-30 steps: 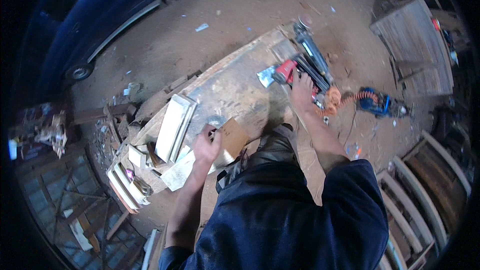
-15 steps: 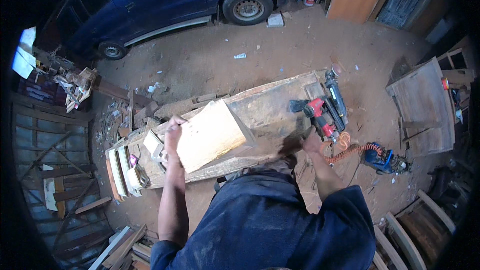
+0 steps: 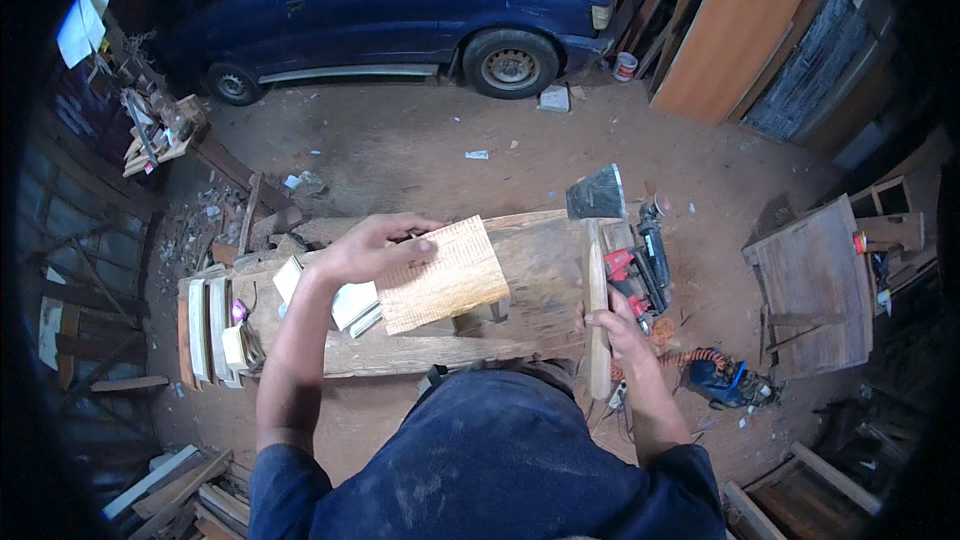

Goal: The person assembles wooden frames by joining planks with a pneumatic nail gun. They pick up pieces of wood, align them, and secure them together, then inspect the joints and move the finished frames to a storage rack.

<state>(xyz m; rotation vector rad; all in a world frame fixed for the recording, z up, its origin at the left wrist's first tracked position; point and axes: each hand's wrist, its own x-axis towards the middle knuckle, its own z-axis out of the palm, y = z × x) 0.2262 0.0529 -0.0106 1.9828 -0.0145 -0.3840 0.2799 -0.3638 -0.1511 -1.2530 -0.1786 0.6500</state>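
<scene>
My left hand (image 3: 385, 245) grips the upper left edge of a pale, rough-sawn wooden block (image 3: 445, 280), which is tilted above the workbench (image 3: 480, 345). Its thumb lies along the lit face; some fingers are hidden. My right hand (image 3: 622, 330) is closed around the wooden handle of a hatchet (image 3: 597, 275). The broad dark hatchet blade points away from me, past the bench's far edge. Just right of the handle lies a red and black nail gun (image 3: 628, 275), with an angle grinder (image 3: 652, 245) beside it.
Pale wood pieces (image 3: 358, 308) and stacked boards (image 3: 215, 330) lie on the bench's left part. An orange coiled hose (image 3: 690, 360) runs to a blue machine (image 3: 730, 380) on the floor. Beyond stands a blue van (image 3: 350, 20); a wooden cabinet (image 3: 815, 280) stands right.
My right hand has come up from the bench's near edge with the hatchet raised in it. The wooden block has shifted right and turned, and my left hand has moved further over its edge.
</scene>
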